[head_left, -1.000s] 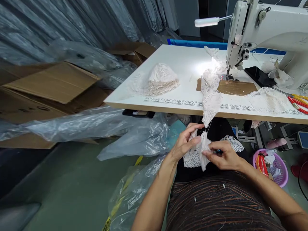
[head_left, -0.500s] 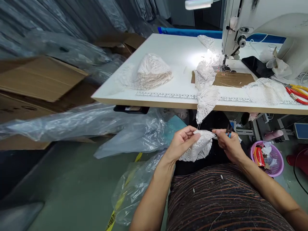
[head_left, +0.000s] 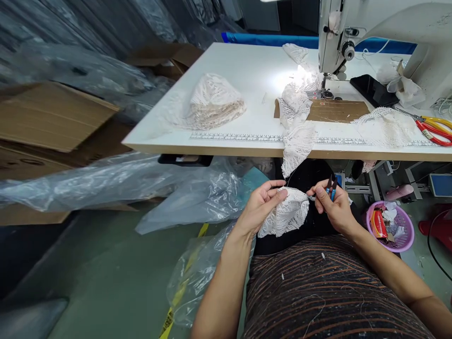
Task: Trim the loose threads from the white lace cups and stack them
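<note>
My left hand [head_left: 263,205] pinches the upper left edge of a white lace piece [head_left: 287,212] above my lap. Small thread snips [head_left: 331,189] with dark blades and blue handles sit in my right hand [head_left: 334,205], blades pointing up. The right thumb and forefinger are close to the right corner of that lace; whether they also grip it I cannot tell. A strip of lace pieces [head_left: 298,141] hangs over the table edge, and thin threads run from its lower tip to the piece at my left fingers.
On the white table [head_left: 151,134] stand a lace pile [head_left: 215,103], a sewing machine [head_left: 330,42], a cardboard strip [head_left: 337,110], a black phone [head_left: 373,91], another lace piece [head_left: 386,127] and scissors [head_left: 436,129]. A pink basket [head_left: 406,230] holds scraps. Plastic sheeting [head_left: 197,193] and boxes [head_left: 52,115] lie left.
The snips have turned more upright and their blades show spread apart in my right hand. The left fingers have loosened slightly on the lace edge. The view has shifted slightly.
</note>
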Motion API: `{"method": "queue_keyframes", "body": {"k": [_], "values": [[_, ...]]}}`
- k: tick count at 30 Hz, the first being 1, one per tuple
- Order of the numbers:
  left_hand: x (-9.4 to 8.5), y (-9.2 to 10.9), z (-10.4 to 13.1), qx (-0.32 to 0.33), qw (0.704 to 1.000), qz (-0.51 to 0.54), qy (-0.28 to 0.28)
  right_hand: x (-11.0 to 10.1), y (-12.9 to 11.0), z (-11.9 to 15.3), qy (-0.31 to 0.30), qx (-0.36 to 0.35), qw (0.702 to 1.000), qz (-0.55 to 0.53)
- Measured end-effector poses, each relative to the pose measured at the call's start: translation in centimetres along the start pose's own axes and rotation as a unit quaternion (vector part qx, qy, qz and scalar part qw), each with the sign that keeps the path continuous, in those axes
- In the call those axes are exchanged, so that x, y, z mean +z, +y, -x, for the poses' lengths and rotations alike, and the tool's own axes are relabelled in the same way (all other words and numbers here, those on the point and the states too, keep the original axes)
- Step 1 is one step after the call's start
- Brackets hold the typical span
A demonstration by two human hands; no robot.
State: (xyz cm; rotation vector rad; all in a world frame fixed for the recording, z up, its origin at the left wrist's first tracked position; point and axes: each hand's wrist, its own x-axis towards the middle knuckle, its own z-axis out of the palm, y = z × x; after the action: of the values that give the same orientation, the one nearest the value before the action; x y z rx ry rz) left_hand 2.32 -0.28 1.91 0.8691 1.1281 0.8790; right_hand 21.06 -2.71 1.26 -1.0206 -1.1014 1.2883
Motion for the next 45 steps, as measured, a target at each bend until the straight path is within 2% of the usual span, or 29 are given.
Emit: {"method": "queue_keyframes", "body": {"k": [4,6,8,12,15,17,19,22,25,29,32,36,38,40,45], "values": [[0.2,0.0,0.0,0.036,0.998,-0.049,-0.009,-0.2,0.0,0.8,-0.010,-0.096,0.983,0.156],[0.4,-0.1,0.1,0.082,0.993,-0.081,0.013,-0.7,0.3,1.3,-0.038,-0.137,0.956,0.256],[0.8,-0.5,0.1,0.123,0.984,-0.125,0.033,-1.5,0.8,1.6,-0.073,-0.143,0.927,0.339],[1.2,-1.5,-0.4,0.167,0.955,-0.239,0.053,-3.4,2.0,2.2,-0.103,-0.078,0.889,0.440],[0.4,-1.3,-0.9,0.215,0.928,-0.261,0.154,-4.8,2.3,3.3,-0.121,0.006,0.863,0.490],[-0.5,-0.6,-1.0,0.229,0.927,-0.220,0.198,-5.6,2.3,4.0,-0.130,0.067,0.857,0.493],[-1.1,0.2,-0.9,0.191,0.955,-0.171,0.148,-6.2,2.1,4.3,-0.126,0.099,0.873,0.461],[-0.9,0.9,-0.3,0.084,0.990,-0.110,0.021,-6.1,1.5,3.2,-0.067,0.079,0.921,0.376],[-0.1,0.9,0.2,0.022,0.997,-0.069,-0.024,-4.8,0.7,0.7,-0.004,0.056,0.963,0.262],[0.3,0.7,0.4,-0.005,0.996,-0.061,-0.067,-1.8,-0.4,-2.3,-0.047,0.081,0.987,0.129],[0.2,0.6,0.4,0.005,0.996,-0.058,-0.071,0.4,-0.4,-3.5,-0.060,0.098,0.992,0.051],[0.0,0.5,0.3,0.012,0.997,-0.063,-0.052,1.2,0.0,-3.4,0.039,0.070,0.994,-0.071],[-0.2,0.4,0.2,0.020,0.997,-0.070,-0.024,0.5,-0.1,-2.6,0.078,0.048,0.992,-0.091],[-0.4,0.2,0.1,0.029,0.997,-0.078,0.000,-0.6,-0.5,-1.6,0.077,0.046,0.993,-0.074],[-0.5,-0.1,-0.3,0.040,0.995,-0.089,-0.001,-4.2,-1.5,0.1,-0.015,0.069,0.994,0.081]]}}
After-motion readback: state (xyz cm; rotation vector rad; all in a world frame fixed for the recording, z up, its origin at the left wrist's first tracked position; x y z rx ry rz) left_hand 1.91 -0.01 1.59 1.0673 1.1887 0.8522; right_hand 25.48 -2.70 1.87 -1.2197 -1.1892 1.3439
